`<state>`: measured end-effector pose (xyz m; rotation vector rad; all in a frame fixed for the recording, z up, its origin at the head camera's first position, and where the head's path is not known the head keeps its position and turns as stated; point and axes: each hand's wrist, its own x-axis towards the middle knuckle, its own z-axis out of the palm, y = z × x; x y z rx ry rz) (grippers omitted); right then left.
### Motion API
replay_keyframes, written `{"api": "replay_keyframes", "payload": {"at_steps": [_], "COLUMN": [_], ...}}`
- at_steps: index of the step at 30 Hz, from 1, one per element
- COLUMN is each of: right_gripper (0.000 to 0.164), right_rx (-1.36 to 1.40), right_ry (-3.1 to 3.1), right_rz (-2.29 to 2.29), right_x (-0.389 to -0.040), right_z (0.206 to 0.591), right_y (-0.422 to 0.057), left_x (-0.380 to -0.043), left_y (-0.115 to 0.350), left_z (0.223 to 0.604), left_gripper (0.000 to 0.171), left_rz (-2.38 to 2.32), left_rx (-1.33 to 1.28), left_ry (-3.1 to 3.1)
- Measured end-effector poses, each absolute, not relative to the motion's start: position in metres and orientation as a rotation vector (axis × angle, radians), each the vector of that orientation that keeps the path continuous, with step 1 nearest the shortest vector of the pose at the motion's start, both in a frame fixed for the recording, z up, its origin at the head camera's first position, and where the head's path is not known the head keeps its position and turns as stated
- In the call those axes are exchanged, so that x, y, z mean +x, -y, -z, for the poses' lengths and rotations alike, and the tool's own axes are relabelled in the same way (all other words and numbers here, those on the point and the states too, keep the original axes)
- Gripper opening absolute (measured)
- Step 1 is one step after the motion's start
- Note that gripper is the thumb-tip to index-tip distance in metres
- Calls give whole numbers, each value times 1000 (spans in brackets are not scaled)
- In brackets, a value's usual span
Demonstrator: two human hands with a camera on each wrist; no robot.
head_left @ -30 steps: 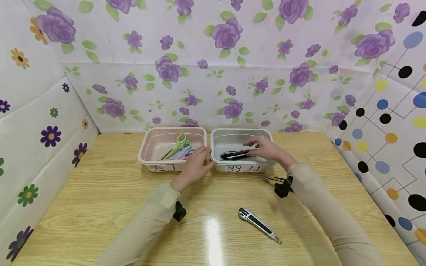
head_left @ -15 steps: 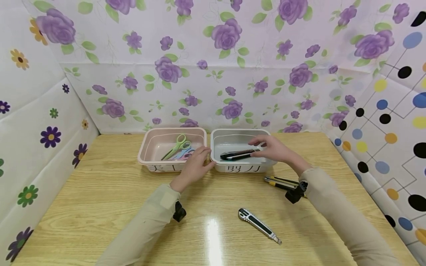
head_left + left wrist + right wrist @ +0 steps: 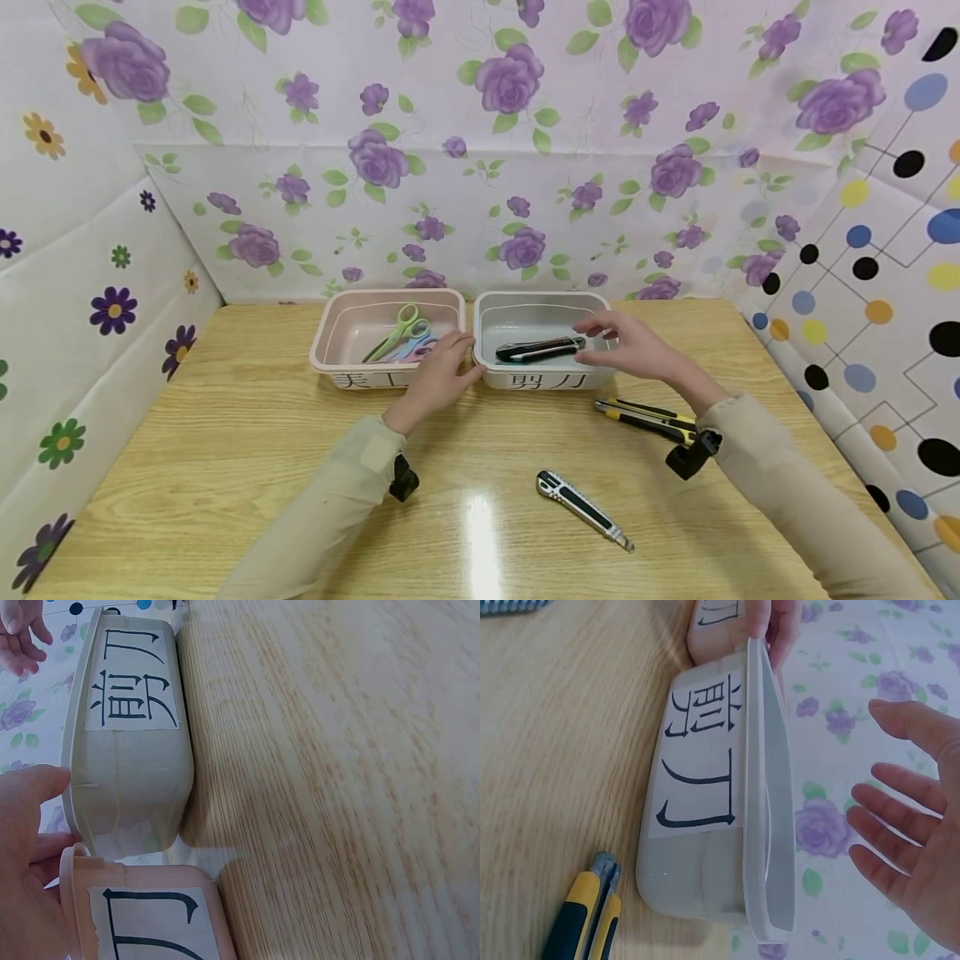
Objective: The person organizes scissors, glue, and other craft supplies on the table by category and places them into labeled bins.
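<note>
My right hand [image 3: 633, 348] hovers over the right end of the grey plastic box [image 3: 551, 298], fingers spread and holding nothing. A black utility knife [image 3: 540, 350] lies in that box, left of the fingertips. My left hand [image 3: 442, 373] rests on the rims where the grey box meets the pink box [image 3: 330, 329]; its thumb [image 3: 49, 782] touches the grey rim. In the pink box lie scissors with green handles [image 3: 407, 312], others with blue [image 3: 418, 327] and pink [image 3: 422, 350]. The right wrist view shows the right hand [image 3: 922, 810] above the box opening.
A yellow and black utility knife [image 3: 647, 421] lies on the wooden table [image 3: 262, 467] below the right hand. Nearer the front is a silver and black utility knife [image 3: 583, 508]. Both boxes bear white labels with black characters. Patterned cloth [image 3: 450, 192] stands behind and at both sides.
My right hand has let go of the black utility knife in the grey box and drawn back to the right. More of the yellow knife shows now. My left hand stays put.
</note>
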<state>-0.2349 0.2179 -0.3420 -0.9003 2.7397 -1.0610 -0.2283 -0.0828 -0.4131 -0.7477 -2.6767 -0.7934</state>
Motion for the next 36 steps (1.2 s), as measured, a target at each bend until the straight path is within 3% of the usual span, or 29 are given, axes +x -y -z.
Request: {"api": "replay_keyframes", "payload": {"at_steps": [13,36], "right_gripper": [49,64], "right_rx": [-858,-669], "right_ry": [-2808,-2557], "right_rz": [1133,1026], "right_x": [-188,-104], "right_z": [350,415], "right_y": [-208,-212], "left_x": [-229,-225], "left_y": [83,83], "left_z": [414,414], "left_gripper": [45,45], "left_rz": [798,824], "left_rx": [-752,-762], "left_ry": [2674,2597]}}
